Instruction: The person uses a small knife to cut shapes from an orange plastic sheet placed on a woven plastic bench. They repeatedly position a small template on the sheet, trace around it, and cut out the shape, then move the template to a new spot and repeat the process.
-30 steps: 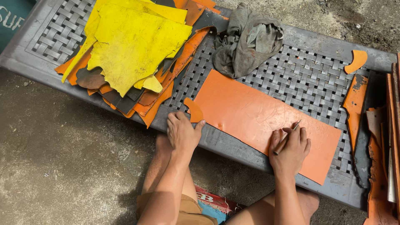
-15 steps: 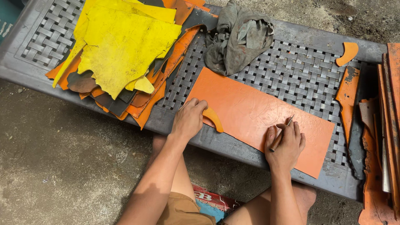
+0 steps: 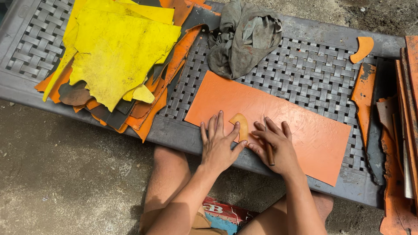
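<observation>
**2 hands on curved template, orange sheet**

Left hand [image 3: 220,143] lies flat, fingers spread, pressing a small curved orange template [image 3: 241,125] onto the orange leather sheet [image 3: 305,130] on the grey woven bench [image 3: 313,74]. Right hand [image 3: 276,146] touches the template edge, a brown pen-like tool [image 3: 270,153] tucked between its fingers. Yellow hides [image 3: 117,56] piled left; grey rag [image 3: 244,39] behind.

Left hand [image 3: 220,146]: lay flat on orange leather sheet [image 3: 278,117], thumb touching curved template [image 3: 241,126].
Right hand [image 3: 276,148]: pressed on sheet just at 3 o'clock of template, brown pen-like tool [image 3: 270,153] tucked between fingers.
Bench [image 3: 305,69]: grey woven top beneath the sheet.
Yellow hides [image 3: 117,52]: piled at 10 o'clock.
Grey rag [image 3: 244,37]: crumpled at 12 o'clock.
Orange scraps [image 3: 363,91]: stacked at 3 o'clock.
</observation>
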